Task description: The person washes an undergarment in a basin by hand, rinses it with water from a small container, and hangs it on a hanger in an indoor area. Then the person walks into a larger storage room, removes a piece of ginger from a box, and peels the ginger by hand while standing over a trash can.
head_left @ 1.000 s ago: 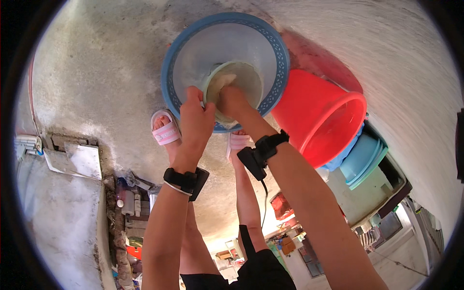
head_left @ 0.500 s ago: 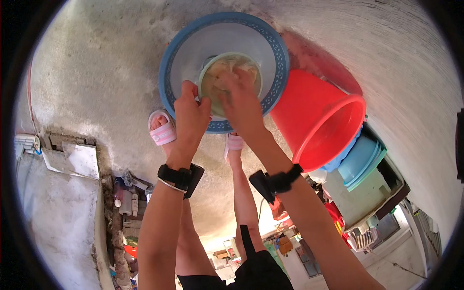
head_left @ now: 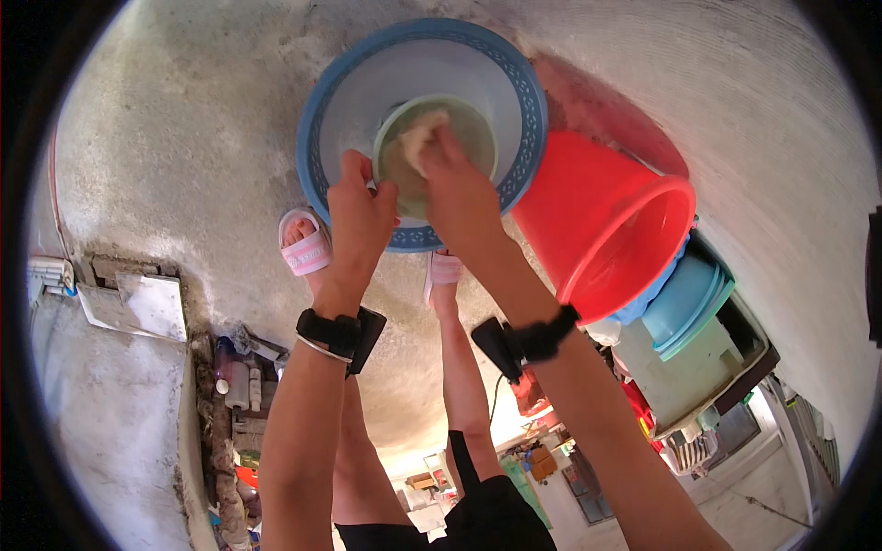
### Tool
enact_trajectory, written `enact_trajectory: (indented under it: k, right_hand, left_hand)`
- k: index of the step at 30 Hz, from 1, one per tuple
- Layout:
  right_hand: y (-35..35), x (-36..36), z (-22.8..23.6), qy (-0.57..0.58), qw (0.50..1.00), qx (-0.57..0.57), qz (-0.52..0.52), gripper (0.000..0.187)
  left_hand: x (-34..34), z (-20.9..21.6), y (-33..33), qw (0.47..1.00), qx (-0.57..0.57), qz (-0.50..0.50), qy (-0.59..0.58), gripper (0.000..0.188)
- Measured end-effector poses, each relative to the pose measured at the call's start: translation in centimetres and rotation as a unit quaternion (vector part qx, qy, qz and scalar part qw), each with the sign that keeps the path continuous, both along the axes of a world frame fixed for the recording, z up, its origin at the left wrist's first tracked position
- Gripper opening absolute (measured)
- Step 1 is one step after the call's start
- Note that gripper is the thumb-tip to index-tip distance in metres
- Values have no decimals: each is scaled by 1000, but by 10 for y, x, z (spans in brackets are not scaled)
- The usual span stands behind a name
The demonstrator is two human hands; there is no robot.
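A pale green bowl (head_left: 481, 118) with cloudy water in it sits inside a large blue-rimmed basin (head_left: 345, 83). My left hand (head_left: 361, 213) is closed at the bowl's near left rim, thumb and fingers pinching it. Over the water, my right hand (head_left: 457, 188) grips a pale, yellowish soft piece (head_left: 420, 140), which hangs wet and blurred by motion; its exact kind cannot be made out. The piece lies partly in front of my fingertips, toward the bowl's middle. Black bands circle both my wrists.
Right of the basin, a red bucket (head_left: 588, 225) lies tipped with its mouth toward me. Blue and green basins (head_left: 684, 308) are stacked beyond it by the pale wall. My feet in pink-and-white slippers (head_left: 305, 243) stand close to the basin on the concrete floor (head_left: 211, 138).
My right hand, spread in the bowl before, has closed on the pale piece and gathered it up from the water. My left hand stays at the rim.
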State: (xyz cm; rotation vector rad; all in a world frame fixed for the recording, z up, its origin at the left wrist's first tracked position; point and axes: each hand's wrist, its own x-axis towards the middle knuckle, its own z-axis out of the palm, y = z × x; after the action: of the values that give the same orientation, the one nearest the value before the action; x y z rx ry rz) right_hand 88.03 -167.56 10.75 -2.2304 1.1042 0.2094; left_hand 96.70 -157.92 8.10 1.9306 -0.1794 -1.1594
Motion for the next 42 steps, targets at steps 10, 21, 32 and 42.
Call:
enact_trajectory:
  k: [10,21,32,42]
  right_hand:
    - [-35,-6,-45,142,977,7,159,23]
    - [-3,-18,-22,-50,996,-6,77,39]
    - [-20,-13,31,-37,982,136,-125,13]
    - [-27,-6,14,-17,980,-160,114,12]
  left_hand:
    - [-2,4,-11,1000,-16,1,18,18]
    - [2,10,-14,1000,-16,2,12,17]
    - [-1,2,-6,1000,-5,-9,-5,18]
    - [0,7,-15,1000,-15,15,16,16]
